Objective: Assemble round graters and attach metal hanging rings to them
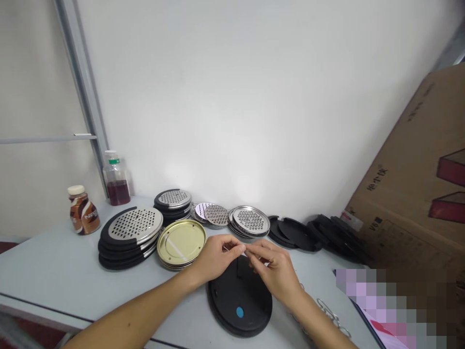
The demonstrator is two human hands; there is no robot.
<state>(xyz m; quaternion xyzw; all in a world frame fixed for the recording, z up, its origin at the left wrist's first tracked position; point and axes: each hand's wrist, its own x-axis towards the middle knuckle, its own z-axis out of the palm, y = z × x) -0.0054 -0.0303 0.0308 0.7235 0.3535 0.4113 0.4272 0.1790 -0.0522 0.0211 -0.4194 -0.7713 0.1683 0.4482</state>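
Thumb and fingers of the left hand (pixel 221 254) and right hand (pixel 276 269) are bent into pinches, their tips meeting; whether they grip anything is too small to tell. A pale wall (pixel 261 97) rises behind the worktop (pixel 54 264). At the right, a printed carton (pixel 410 169) leans in at a slant. At the left, a stack of black-edged graters (pixel 134 228) stands near the worktop's front. Just beside it are gold discs (pixel 183 242), piled flat. The black disc (pixel 250 295) lies on the worktop directly below the hands, its far edge partly covered by them. Black covers (pixel 301 232) overlap beside the carton. Silver plates (pixel 250 220), perforated and rimmed, lie between those covers and a second grater stack (pixel 174 201). By the wall stands a clear bottle (pixel 118 186) of dark red liquid, with a brown bottle (pixel 84 213) nearer the front. Wire rings (pixel 329 312) lie beside the right forearm. A blue dot (pixel 240 312) marks the black disc.
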